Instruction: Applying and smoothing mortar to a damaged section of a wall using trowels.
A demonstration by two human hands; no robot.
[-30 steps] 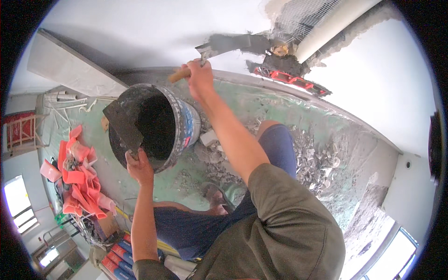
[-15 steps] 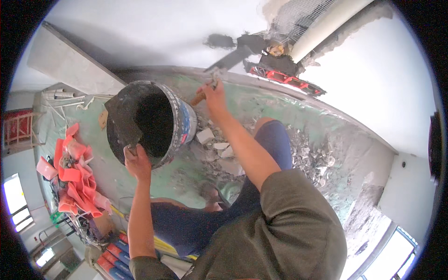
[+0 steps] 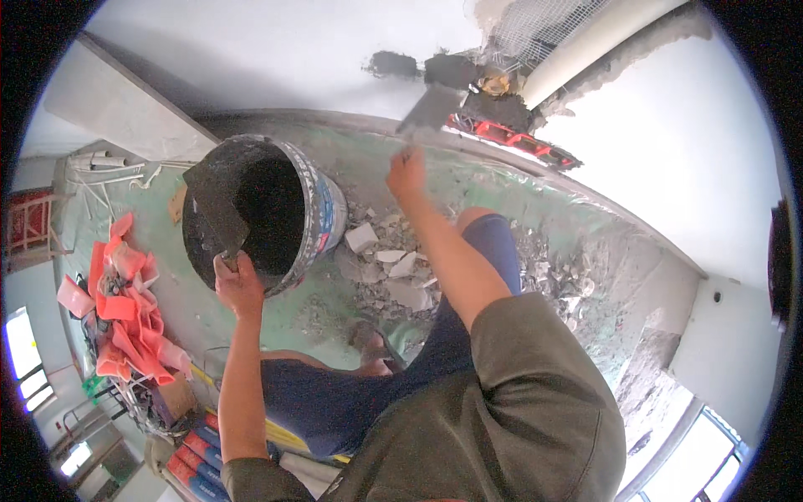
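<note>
at nine o'clock the heap of orange-red sheeting [image 3: 125, 309] lies on the green floor covering [image 3: 351, 159], well apart from the work. your left hand [image 3: 238, 284] is closed around the handle of a flat board [image 3: 213, 205] smeared dark with mortar, its blade resting across the mouth of the black bucket [image 3: 276, 213] at about ten o'clock. judge that board stiff but front-heavy once loaded — keep the grip low on the handle and the blade level, since wet mortar slides. the bucket looks heavy and gritty; take it by the rim rather than the smeared side. just right of it, broken plaster rubble [image 3: 389, 263] litters the floor, loose underfoot. at twelve o'clock your right hand [image 3: 407, 174] is clamped on the handle of a trowel [image 3: 431, 109], blade raised toward the dark patch of fresh mortar [image 3: 452, 71] beside the wire mesh [image 3: 535, 29] and pale pipe [image 3: 602, 38] — thin steel, springy, slippery when wet.
</note>
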